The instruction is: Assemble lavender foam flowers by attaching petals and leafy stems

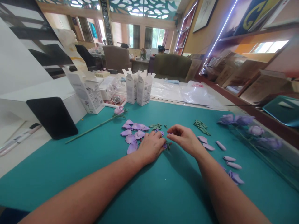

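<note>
My left hand [151, 146] rests on the teal mat [149, 186], fingers curled down over a small purple flower piece [165, 145] with a bit of green. My right hand [184, 138] is just to its right, fingers pinched together near the same piece; what they hold is too small to make out. A heap of loose purple petals [133, 132] lies left of my left hand. More purple petals [224, 155] are scattered to the right of my right wrist. Small green leaf parts [156, 126] lie just beyond my hands.
A finished purple flower on a long green stem [100, 124] lies at the left. Short green stem pieces [202, 127] and a bunch of purple flowers [247, 124] lie right. White boxes [137, 87], a black tablet [52, 116] and plastic bags [193, 91] stand behind. People sit far back.
</note>
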`<state>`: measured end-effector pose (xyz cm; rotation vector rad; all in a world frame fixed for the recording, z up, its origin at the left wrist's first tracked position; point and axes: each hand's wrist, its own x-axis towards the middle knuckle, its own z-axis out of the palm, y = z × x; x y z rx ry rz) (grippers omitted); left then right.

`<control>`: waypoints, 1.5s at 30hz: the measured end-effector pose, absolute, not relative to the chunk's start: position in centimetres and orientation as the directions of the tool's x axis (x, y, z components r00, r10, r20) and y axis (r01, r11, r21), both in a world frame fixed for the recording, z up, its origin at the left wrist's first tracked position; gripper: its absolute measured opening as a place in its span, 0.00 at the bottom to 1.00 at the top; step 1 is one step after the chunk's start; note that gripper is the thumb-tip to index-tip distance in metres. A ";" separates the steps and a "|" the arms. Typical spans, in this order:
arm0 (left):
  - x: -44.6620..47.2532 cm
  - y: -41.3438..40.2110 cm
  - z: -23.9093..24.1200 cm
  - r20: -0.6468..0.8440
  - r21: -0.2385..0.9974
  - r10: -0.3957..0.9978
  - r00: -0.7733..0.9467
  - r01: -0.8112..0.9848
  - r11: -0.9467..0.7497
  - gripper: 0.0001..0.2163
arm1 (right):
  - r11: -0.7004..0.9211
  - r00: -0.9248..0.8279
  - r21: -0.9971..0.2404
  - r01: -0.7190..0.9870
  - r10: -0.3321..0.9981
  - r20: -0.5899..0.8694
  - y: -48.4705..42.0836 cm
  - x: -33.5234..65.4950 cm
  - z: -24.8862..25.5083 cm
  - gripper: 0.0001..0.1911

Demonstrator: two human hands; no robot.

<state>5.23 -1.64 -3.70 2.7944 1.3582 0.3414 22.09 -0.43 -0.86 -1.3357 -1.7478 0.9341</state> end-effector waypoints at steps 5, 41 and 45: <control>5.2 -1.5 -3.9 0.175 0.120 0.796 0.579 0.790 -0.601 0.10 | 0.188 -0.187 -0.888 0.419 0.975 0.118 -0.4 22.0 -0.7 0.11; 3.2 0.7 -2.6 0.187 0.934 0.951 0.246 0.256 -0.250 0.10 | 0.331 -0.182 -0.817 0.473 0.943 0.277 -1.2 21.2 -0.9 0.11; 3.3 0.4 -2.3 0.198 0.929 0.949 0.247 0.260 -0.262 0.09 | 0.404 -0.207 -0.761 0.507 0.915 0.348 -1.3 21.0 -1.2 0.09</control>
